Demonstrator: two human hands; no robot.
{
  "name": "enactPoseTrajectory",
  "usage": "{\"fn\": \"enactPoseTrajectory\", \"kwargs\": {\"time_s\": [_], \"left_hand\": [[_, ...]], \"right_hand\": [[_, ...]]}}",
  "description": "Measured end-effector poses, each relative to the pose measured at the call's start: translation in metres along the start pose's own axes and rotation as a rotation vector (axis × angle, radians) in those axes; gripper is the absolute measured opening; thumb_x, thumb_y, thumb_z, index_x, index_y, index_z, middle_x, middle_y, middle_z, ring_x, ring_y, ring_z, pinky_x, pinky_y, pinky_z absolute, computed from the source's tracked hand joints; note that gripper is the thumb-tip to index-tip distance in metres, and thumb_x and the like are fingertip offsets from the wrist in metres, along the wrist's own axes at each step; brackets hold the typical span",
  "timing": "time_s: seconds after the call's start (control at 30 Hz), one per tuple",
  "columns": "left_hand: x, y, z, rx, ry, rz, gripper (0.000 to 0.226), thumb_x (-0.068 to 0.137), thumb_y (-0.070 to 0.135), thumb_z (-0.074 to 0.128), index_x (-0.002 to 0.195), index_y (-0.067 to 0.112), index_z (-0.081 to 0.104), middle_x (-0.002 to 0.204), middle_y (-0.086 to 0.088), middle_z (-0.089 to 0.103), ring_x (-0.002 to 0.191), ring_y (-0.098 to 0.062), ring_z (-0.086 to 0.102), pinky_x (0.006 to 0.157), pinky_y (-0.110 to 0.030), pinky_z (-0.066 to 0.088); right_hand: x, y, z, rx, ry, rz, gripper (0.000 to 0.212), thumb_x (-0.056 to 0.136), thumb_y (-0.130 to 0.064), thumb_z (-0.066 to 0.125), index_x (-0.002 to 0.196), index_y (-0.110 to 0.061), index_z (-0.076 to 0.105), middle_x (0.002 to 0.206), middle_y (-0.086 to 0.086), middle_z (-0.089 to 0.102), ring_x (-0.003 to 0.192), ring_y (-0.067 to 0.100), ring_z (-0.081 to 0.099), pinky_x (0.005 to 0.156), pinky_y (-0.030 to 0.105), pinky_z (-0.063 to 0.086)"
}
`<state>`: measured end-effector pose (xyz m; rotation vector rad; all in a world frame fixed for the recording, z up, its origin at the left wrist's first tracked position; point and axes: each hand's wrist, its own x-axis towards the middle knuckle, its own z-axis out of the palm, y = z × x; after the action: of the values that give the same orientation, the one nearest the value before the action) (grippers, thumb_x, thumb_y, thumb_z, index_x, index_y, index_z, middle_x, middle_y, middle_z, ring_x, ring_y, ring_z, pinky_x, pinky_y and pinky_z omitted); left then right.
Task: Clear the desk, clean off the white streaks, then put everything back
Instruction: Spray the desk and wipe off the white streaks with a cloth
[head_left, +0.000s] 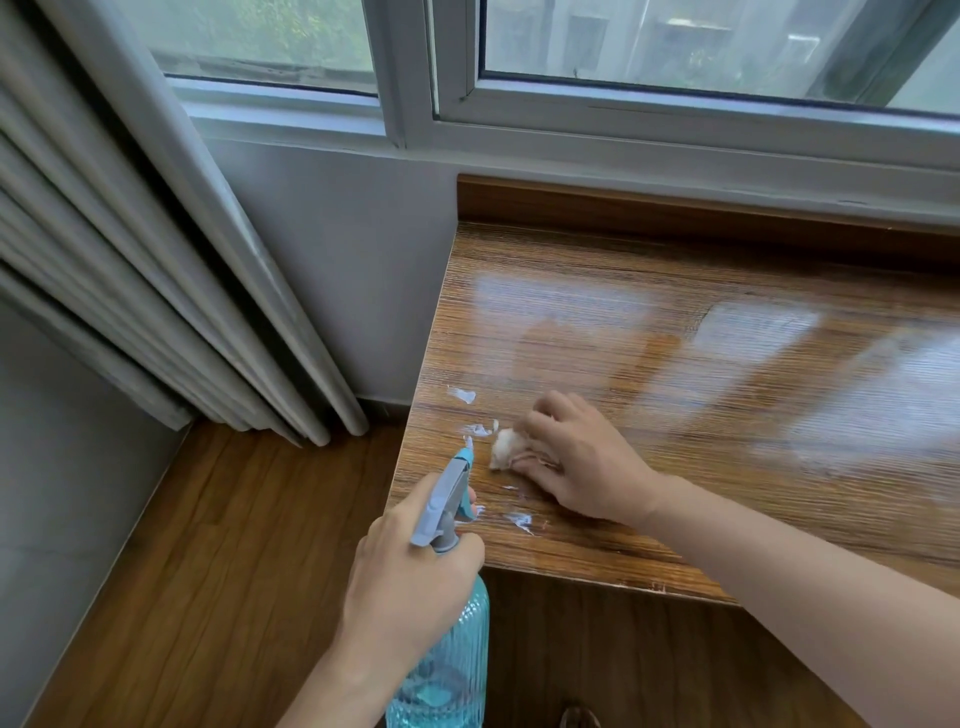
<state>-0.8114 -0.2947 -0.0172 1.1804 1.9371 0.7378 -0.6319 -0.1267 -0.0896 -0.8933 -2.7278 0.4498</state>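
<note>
We're in the cleaning step now: the wooden table (727, 374) carries nothing but the mess itself, and the right hand (576, 462) presses a small crumpled white wad (503, 448), tissue or cloth, I can't say which, onto the grain near the front left corner, fingers curled over it. The left hand (410, 571) is wrapped round the neck of a ribbed, see-through blue spray bottle (441, 654), hanging just off the table's front edge, its pale blue nozzle aimed at the white streaks (462, 396). Those pasty smears lie scattered around the wad: one beyond it, some just beside it, more near the front edge. Further right the glossy laminate shines wet. Next, I'd guess, a squirt on the smears and firm rubbing.
</note>
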Motion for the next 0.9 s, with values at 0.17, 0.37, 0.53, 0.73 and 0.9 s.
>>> {"fn": "enactPoseTrajectory", "kwargs": {"time_s": [0.17, 0.37, 0.53, 0.73, 0.9], "left_hand": [[-0.001, 0.002, 0.001, -0.007, 0.000, 0.001, 0.038, 0.088, 0.008, 0.061, 0.111, 0.039, 0.056, 0.055, 0.013, 0.041, 0.051, -0.012, 0.040, 0.050, -0.022, 0.033], [-0.001, 0.003, -0.001, -0.006, 0.026, -0.007, 0.033, 0.089, 0.008, 0.063, 0.110, 0.033, 0.059, 0.064, 0.007, 0.045, 0.051, -0.011, 0.044, 0.048, -0.022, 0.036], [-0.005, 0.004, -0.004, -0.001, 0.034, 0.002, 0.033, 0.089, 0.006, 0.062, 0.110, 0.031, 0.060, 0.058, 0.009, 0.042, 0.049, -0.009, 0.046, 0.046, -0.019, 0.033], [-0.010, 0.005, -0.002, -0.002, 0.056, -0.013, 0.028, 0.087, 0.005, 0.061, 0.101, 0.029, 0.057, 0.061, 0.007, 0.038, 0.049, -0.010, 0.043, 0.047, -0.019, 0.031], [-0.016, 0.004, 0.003, 0.026, 0.070, -0.014, 0.035, 0.088, 0.007, 0.061, 0.108, 0.034, 0.056, 0.063, 0.007, 0.042, 0.052, -0.014, 0.044, 0.049, -0.022, 0.034]], "right_hand": [[0.025, 0.011, -0.015, 0.208, 0.178, 0.221, 0.030, 0.095, -0.035, 0.069, 0.118, -0.017, 0.065, 0.105, -0.005, 0.057, 0.092, 0.013, 0.052, 0.079, 0.032, 0.046], [0.061, 0.033, -0.010, 0.005, 0.167, 0.225, 0.029, 0.095, -0.040, 0.064, 0.116, -0.021, 0.072, 0.103, 0.004, 0.054, 0.092, 0.021, 0.052, 0.077, 0.036, 0.049], [0.002, 0.001, -0.003, 0.023, 0.100, 0.046, 0.025, 0.096, -0.034, 0.062, 0.114, -0.021, 0.072, 0.095, -0.001, 0.049, 0.079, 0.016, 0.046, 0.065, 0.032, 0.045], [-0.033, -0.033, -0.005, 0.141, 0.049, 0.065, 0.023, 0.097, -0.031, 0.064, 0.119, -0.026, 0.063, 0.107, -0.007, 0.059, 0.087, 0.012, 0.057, 0.070, 0.026, 0.051], [0.013, -0.007, -0.005, -0.015, 0.280, 0.278, 0.017, 0.095, -0.028, 0.068, 0.108, -0.021, 0.075, 0.090, -0.001, 0.053, 0.079, 0.021, 0.052, 0.068, 0.040, 0.051]]}}
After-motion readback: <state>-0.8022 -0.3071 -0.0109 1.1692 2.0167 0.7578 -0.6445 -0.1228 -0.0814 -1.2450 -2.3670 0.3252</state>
